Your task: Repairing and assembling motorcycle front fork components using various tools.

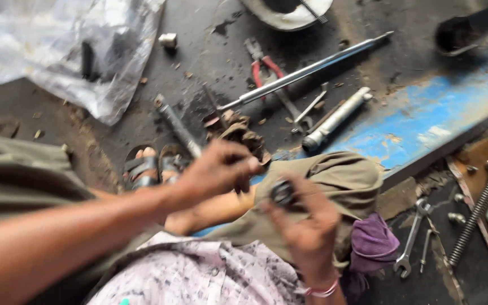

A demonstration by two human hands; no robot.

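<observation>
Head view: right hand (306,226) pinching dark round part (283,194)

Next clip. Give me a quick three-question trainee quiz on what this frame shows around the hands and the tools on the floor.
1. True or false: the right hand holds a small dark round part.
2. Which tool has red handles? A) the pliers B) the long metal rod C) the spanner
3. What purple thing lies beside the person's knee, left of the spanner?

Key
1. True; its fingers curl around the part, while the left hand is closed just beside it.
2. A. The rod and spanner are bare grey metal.
3. A crumpled purple cloth.
</observation>
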